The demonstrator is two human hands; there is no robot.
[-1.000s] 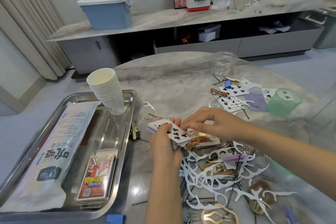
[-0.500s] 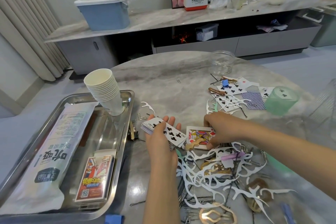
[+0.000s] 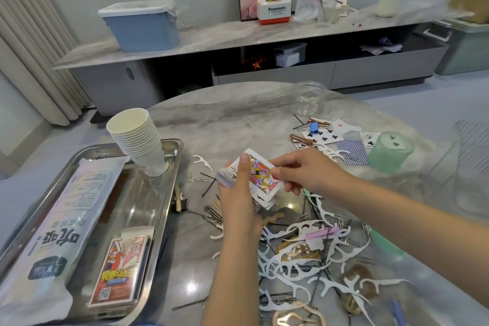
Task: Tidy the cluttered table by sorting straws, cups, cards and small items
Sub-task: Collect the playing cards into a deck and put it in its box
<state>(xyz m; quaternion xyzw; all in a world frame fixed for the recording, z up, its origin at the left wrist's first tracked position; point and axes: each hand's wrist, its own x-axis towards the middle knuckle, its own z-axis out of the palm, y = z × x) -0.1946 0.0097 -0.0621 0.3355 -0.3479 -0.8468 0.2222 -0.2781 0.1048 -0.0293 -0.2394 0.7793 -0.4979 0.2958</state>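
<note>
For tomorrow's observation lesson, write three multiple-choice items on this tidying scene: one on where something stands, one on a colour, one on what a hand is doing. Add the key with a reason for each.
1. Where does the stack of paper cups stand?
A. in the far corner of the metal tray
B. beside the clear jar
C. on the long shelf

2. What colour is the binder clip among the far cards?
A. red
B. blue
C. yellow

3. What is the right hand doing?
A. resting flat on the table
B. lifting a cup
C. pinching the face card over the deck in the left hand

Key: 1 A, the stack's base sits inside the tray's rim. 2 B, the clip is plainly blue. 3 C, the fingertips grip the card's edge above the held deck.
</note>
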